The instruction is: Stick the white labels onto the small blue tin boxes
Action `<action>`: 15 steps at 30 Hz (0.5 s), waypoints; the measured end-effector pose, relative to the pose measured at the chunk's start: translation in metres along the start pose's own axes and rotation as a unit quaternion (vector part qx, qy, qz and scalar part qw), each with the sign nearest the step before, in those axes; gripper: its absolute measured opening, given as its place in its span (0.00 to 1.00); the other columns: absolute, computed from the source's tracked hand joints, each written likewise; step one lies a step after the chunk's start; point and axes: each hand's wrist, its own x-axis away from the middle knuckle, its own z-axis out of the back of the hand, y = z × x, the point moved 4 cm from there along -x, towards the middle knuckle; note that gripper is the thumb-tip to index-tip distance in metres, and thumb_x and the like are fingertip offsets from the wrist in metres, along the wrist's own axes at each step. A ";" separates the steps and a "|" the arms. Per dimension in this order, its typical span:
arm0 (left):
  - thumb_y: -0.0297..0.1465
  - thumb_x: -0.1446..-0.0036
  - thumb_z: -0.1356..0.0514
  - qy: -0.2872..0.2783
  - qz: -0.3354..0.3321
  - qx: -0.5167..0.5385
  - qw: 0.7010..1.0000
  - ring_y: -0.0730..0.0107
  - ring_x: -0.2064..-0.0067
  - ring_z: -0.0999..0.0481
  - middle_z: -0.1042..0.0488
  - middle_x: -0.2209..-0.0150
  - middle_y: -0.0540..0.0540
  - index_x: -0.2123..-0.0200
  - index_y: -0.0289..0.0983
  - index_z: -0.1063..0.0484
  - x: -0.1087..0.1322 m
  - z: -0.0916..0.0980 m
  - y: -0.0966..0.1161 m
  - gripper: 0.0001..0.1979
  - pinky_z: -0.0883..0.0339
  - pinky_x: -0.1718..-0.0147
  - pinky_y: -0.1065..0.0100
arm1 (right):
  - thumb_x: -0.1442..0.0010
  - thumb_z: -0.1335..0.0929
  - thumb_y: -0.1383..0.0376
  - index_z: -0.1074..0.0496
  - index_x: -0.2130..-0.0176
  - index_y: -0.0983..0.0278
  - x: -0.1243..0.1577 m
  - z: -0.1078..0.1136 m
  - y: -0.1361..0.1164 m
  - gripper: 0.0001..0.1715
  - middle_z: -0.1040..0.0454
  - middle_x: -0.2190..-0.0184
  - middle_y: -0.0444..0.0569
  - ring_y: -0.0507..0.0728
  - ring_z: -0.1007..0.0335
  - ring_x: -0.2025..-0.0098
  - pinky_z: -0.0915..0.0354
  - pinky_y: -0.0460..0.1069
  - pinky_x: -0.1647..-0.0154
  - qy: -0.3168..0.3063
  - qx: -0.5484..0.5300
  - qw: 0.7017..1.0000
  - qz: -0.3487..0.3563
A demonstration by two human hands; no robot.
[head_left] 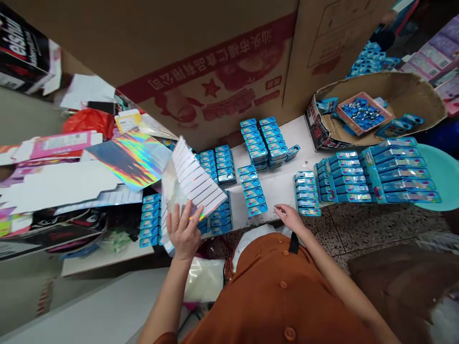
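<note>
The left hand (184, 231) holds a striped white card (193, 177) up over the blue boxes (220, 215), its fingers spread against the card. The right hand (289, 217) is empty, half open, resting on the counter (267, 191) near more boxes.

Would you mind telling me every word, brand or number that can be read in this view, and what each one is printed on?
Large cardboard carton, red print, upside down: "汕头市", then unclear characters, then "食品有限公司".
Black box at top left, white letters: "esh", the rest unclear.
Blue packs: labels too small to read.
Pink box: label too small to read.
</note>
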 end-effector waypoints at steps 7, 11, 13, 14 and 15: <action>0.29 0.40 0.52 -0.238 0.040 -0.007 0.970 0.49 0.34 0.50 0.41 0.37 0.41 0.40 0.39 0.38 0.036 -0.053 -0.042 0.25 0.54 0.40 0.45 | 0.41 0.37 0.52 0.28 0.52 0.60 -0.005 -0.020 -0.008 0.23 0.24 0.57 0.51 0.57 0.29 0.63 0.33 0.53 0.58 0.002 -0.039 0.999 -0.006; 0.41 0.44 0.43 -0.189 0.044 0.029 0.981 0.45 0.33 0.53 0.43 0.36 0.37 0.42 0.39 0.36 0.030 -0.050 -0.032 0.27 0.59 0.39 0.42 | 0.46 0.33 0.50 0.32 0.48 0.60 0.002 -0.030 -0.011 0.29 0.26 0.55 0.51 0.57 0.30 0.60 0.34 0.53 0.56 -0.014 -0.059 0.998 0.011; 0.42 0.44 0.42 -0.144 0.051 0.093 0.984 0.48 0.33 0.52 0.41 0.37 0.37 0.43 0.38 0.36 0.021 -0.049 -0.011 0.27 0.57 0.38 0.46 | 0.44 0.34 0.50 0.32 0.48 0.60 0.004 -0.033 -0.009 0.28 0.27 0.53 0.51 0.58 0.30 0.57 0.35 0.54 0.52 -0.015 -0.088 0.996 0.019; 0.41 0.43 0.43 -0.130 0.061 0.138 0.980 0.51 0.34 0.49 0.39 0.39 0.38 0.44 0.38 0.35 0.016 -0.053 0.002 0.26 0.55 0.38 0.48 | 0.43 0.36 0.49 0.31 0.48 0.60 0.003 -0.034 -0.008 0.27 0.27 0.53 0.51 0.58 0.31 0.55 0.36 0.55 0.50 -0.007 -0.112 0.994 0.013; 0.41 0.43 0.43 -0.128 0.080 0.190 0.970 0.53 0.36 0.45 0.36 0.41 0.38 0.45 0.38 0.35 0.013 -0.061 0.015 0.24 0.51 0.38 0.51 | 0.41 0.38 0.49 0.31 0.49 0.60 0.000 -0.034 -0.005 0.27 0.27 0.52 0.52 0.59 0.31 0.53 0.37 0.55 0.48 0.010 -0.139 0.990 -0.001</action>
